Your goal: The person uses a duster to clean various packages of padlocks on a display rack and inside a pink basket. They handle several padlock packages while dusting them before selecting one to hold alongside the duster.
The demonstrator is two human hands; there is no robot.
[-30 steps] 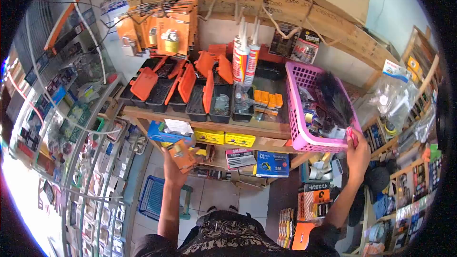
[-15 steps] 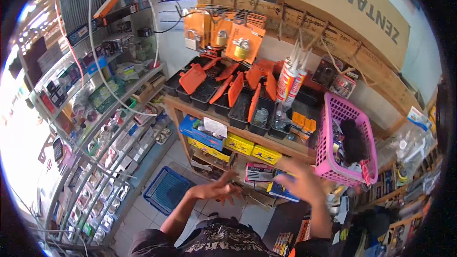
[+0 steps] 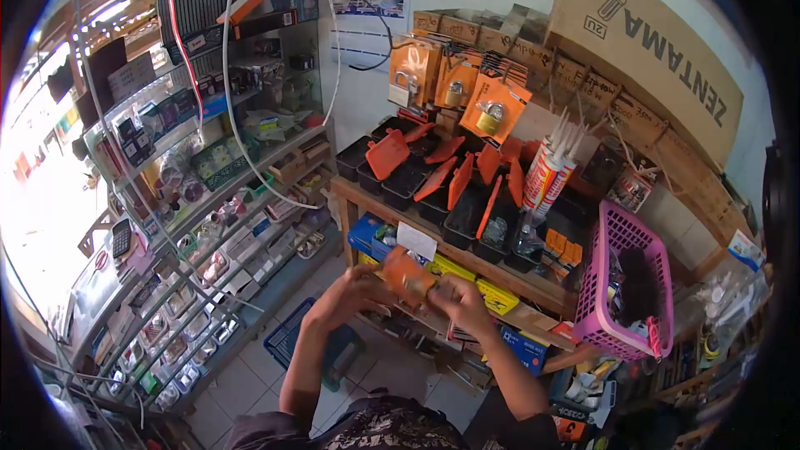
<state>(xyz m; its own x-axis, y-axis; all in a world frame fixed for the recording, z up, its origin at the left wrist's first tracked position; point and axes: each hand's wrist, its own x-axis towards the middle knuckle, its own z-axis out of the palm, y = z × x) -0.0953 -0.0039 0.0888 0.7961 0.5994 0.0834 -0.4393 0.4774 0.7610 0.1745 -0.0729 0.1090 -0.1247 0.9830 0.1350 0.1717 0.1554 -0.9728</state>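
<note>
Presently both hands meet before the chest: left hand (image 3: pixel 346 298) and right hand (image 3: pixel 461 304) each closed on the orange padlock pack (image 3: pixel 407 277), held over the floor, short of the shelf (image 3: pixel 467 260). Risk: a loosened grip could drop it. Forearms raised, elbows bent.

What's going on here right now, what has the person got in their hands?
A person stands at a hardware shop shelf, holding a small orange pack in front of them with both hands: the left hand grips its left side, the right hand its right. The blur hides what the pack contains. Above hang orange padlock cards. Black bins with orange lids sit on the wooden shelf, and a pink basket stands at the right.
</note>
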